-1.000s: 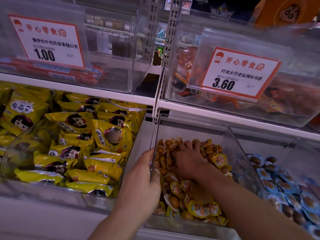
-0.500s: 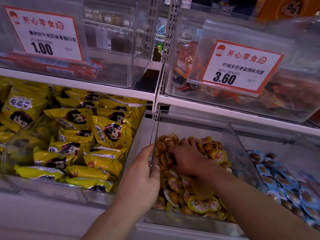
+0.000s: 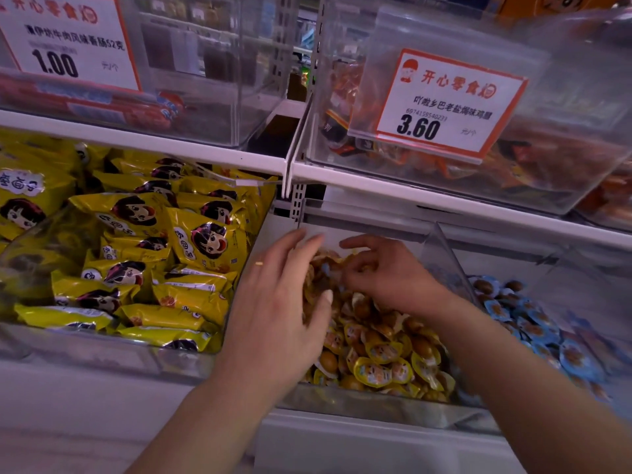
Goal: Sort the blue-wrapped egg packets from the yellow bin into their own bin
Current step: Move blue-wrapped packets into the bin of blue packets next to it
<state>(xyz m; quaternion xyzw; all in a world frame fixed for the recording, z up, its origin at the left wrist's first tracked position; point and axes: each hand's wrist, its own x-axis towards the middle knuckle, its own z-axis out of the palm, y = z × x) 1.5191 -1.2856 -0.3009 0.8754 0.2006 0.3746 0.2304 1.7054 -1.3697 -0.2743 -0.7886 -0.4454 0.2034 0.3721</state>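
Store shelving, two tiers of clear plastic bins on white shelf rails. Upper tier: a bin at far left carrying a price card point(image 3: 68, 42) marked 1.00, and a bin at far right carrying a price card point(image 3: 448, 100) marked 3.60, with orange-wrapped goods behind it.

Lower tier, left: a bin of large yellow snack bags point(image 3: 136, 254) printed with a cartoon face. Lower tier, centre: the yellow bin point(image 3: 372, 405), a clear bin heaped with yellow-wrapped egg packets point(image 3: 379, 364). A clear divider point(image 3: 448, 265) stands along its right side. Beyond that divider, at the right, the blue-wrapped egg packets point(image 3: 537, 330) lie piled in their own bin.

My left hand point(image 3: 277, 316) is over the left edge of the yellow bin, fingers straight and spread, fingertips at the far part of the heap, thumb lying against the packets; it holds nothing I can confirm. My right hand point(image 3: 390, 271) is down on the far part of the same heap, fingers curled among the packets. The area under those fingers is blurred, so I cannot tell whether it is gripping a packet or which colour.
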